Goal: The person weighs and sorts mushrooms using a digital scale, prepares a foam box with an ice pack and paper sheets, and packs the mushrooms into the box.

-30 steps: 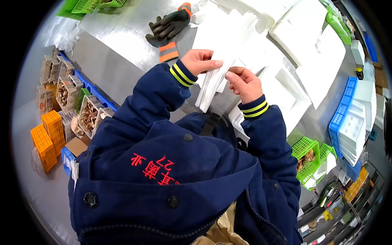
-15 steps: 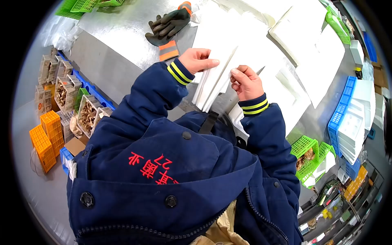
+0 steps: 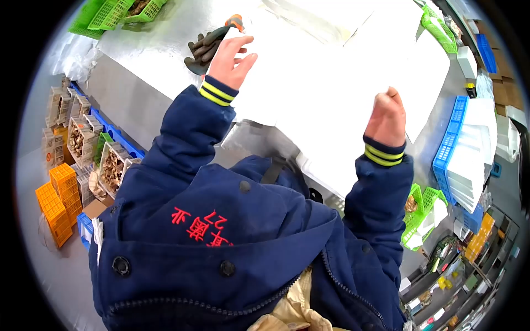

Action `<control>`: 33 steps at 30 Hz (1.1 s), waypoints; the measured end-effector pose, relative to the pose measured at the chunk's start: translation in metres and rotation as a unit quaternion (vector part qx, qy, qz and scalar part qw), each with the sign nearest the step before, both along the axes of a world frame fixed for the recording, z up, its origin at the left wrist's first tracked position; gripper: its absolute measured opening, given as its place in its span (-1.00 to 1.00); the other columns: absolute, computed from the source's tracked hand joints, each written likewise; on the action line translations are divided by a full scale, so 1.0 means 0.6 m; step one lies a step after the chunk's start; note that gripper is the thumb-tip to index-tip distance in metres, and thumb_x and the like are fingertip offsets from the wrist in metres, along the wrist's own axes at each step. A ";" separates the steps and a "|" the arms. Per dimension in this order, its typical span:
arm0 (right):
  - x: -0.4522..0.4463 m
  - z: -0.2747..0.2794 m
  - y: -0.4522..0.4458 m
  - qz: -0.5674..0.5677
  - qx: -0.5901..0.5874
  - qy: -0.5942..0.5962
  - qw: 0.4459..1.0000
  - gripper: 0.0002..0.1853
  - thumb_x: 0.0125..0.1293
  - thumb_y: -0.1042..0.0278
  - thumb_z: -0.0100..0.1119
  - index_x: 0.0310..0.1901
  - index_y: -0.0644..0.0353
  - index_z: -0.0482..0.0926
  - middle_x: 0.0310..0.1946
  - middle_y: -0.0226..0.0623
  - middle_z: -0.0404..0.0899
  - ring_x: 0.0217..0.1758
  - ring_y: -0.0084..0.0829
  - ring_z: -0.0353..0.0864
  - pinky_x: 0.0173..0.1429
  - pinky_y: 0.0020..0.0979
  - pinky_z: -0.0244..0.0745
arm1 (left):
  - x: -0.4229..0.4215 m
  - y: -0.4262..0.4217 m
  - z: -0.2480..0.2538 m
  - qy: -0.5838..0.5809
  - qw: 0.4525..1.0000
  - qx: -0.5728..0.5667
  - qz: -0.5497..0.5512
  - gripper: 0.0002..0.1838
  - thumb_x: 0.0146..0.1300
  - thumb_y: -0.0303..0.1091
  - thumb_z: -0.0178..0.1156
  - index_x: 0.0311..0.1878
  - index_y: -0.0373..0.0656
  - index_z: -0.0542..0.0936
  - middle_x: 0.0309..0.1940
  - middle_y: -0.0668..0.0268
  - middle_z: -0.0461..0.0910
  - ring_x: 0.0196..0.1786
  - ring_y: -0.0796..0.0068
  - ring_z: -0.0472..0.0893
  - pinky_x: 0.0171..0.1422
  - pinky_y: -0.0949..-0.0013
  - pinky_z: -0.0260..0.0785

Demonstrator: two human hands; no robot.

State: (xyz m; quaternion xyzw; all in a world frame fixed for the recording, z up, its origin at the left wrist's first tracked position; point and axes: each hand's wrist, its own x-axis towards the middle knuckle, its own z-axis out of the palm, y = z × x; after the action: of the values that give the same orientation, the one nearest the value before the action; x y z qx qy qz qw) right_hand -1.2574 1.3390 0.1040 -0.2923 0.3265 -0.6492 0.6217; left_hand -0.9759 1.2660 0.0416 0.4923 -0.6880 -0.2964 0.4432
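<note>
White sheet material (image 3: 320, 83) lies spread between my two hands over the table; it looks overexposed, so its folds and layers are hard to separate. My left hand (image 3: 231, 62) is at its left side, with thumb and fingers apart against the white. On the right, my right hand (image 3: 388, 118) is closed, slightly blurred, with its fingertips curled at the sheet. Just beyond my left hand rests a pair of dark work gloves (image 3: 203, 52) with orange cuffs, partly covered by the white material.
The metal table (image 3: 138, 55) has green baskets (image 3: 107, 14) at its far left corner. Crates of mushrooms (image 3: 113, 165) and orange crates (image 3: 54, 201) stand at the left. A blue crate (image 3: 450, 146) with white foam-like boxes and green baskets (image 3: 422, 212) are on the right.
My hands have moved apart, the left up and leftward, the right out to the right. The folded white sheet between them is now spread wide, and the gloves are partly covered.
</note>
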 end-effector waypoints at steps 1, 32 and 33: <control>-0.012 0.012 -0.001 -0.011 0.028 -0.002 1.000 -0.77 0.13 0.54 -0.02 -0.14 0.26 0.46 -0.22 -0.26 0.55 -0.16 -0.41 0.54 0.04 -0.39 0.41 | -0.013 0.002 0.001 0.036 0.999 0.026 -0.016 -0.63 0.15 -0.35 0.15 0.02 -0.28 0.44 -0.07 0.19 0.42 -0.11 0.44 0.50 -0.08 0.44 0.42; -0.181 -0.009 0.163 -0.179 0.078 0.284 0.939 -0.86 0.18 0.52 0.03 -0.21 0.28 0.44 -0.37 -0.41 0.47 -0.35 -0.67 0.42 -0.27 -0.55 0.40 | -0.309 0.088 0.077 0.237 0.847 0.354 -0.316 -0.64 0.28 -0.22 0.02 -0.01 -0.32 0.46 -0.25 0.32 0.55 -0.21 0.59 0.53 -0.12 0.51 0.39; -0.148 -0.032 0.149 -0.183 0.073 0.237 0.951 -0.75 0.15 0.51 0.09 -0.11 0.28 0.39 -0.31 -0.37 0.47 -0.28 -0.63 0.44 -0.22 -0.53 0.42 | -0.323 0.102 0.083 0.239 0.843 0.333 -0.348 -0.59 0.31 -0.14 -0.05 0.04 -0.29 0.42 -0.18 0.30 0.51 -0.12 0.56 0.50 -0.03 0.49 0.35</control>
State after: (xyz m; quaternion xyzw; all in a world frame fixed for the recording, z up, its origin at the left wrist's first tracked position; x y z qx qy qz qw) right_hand -1.3464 1.4284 0.0847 -0.3263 0.5590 -0.6382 0.4169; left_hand -1.1694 1.3272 0.0913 0.2519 -0.5469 -0.7510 0.2710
